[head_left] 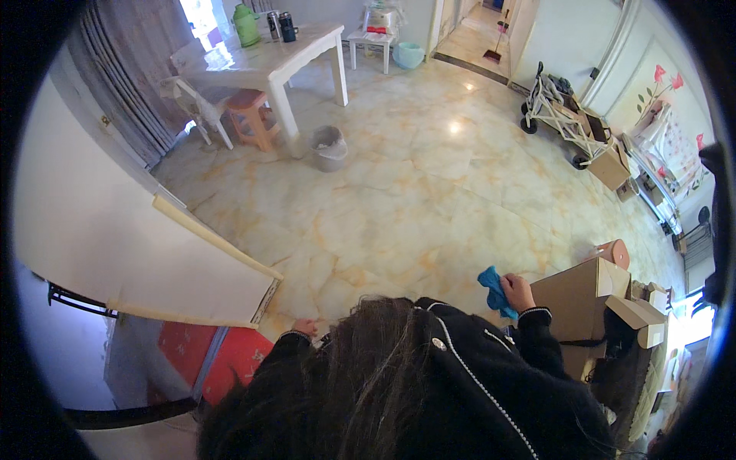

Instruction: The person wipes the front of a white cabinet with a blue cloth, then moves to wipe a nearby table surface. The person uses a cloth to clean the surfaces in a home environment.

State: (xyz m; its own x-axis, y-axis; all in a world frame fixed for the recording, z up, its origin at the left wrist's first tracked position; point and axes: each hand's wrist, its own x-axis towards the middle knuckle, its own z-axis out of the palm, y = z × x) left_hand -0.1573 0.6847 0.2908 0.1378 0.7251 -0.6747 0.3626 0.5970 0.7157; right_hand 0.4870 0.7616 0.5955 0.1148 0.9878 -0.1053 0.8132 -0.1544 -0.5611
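Observation:
My right hand [517, 292] is closed on a crumpled blue cloth [495, 294], which bunches out on the left side of the fingers. It is held above the floor, just left of a large cardboard box [571, 295]. On the other side, my left hand [307, 327] hangs low beside my body, close to the end of a white door [222, 268]. Only a small part of that hand shows past the black sleeve, and its fingers are too hidden to read.
Marbled tiles [399, 199] cover the floor. Ahead left are a white table [310, 50], an orange stool [251, 119] and a grey bin [329, 149]. A folded stroller [567, 119] stands along the right wall. A doorway [479, 38] opens at the back, and a red mat [238, 360] lies lower left.

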